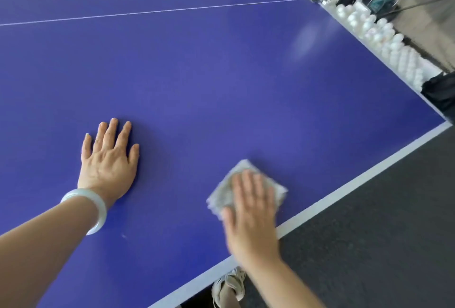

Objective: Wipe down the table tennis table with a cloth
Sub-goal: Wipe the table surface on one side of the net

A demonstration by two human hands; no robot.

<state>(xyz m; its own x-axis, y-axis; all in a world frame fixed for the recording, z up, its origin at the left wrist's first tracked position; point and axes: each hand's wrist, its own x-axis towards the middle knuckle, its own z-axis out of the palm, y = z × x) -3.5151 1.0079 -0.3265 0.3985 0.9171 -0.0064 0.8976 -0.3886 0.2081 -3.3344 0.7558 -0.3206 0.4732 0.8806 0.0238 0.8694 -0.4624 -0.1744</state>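
Near the table's white-edged corner, your right hand (251, 211) presses flat, fingers straight, on a folded grey cloth (227, 193) lying on the blue table tennis table (221, 81); the hand is blurred. Your left hand (109, 160), a pale bangle (92, 205) on its wrist, lies open with fingers spread on the surface, well apart from the cloth, holding nothing. White balls (384, 37) line the far side edge.

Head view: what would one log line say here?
step: wiping | right hand: pressing folded grey cloth near white edge stripe | left hand: flat on blue table tennis table
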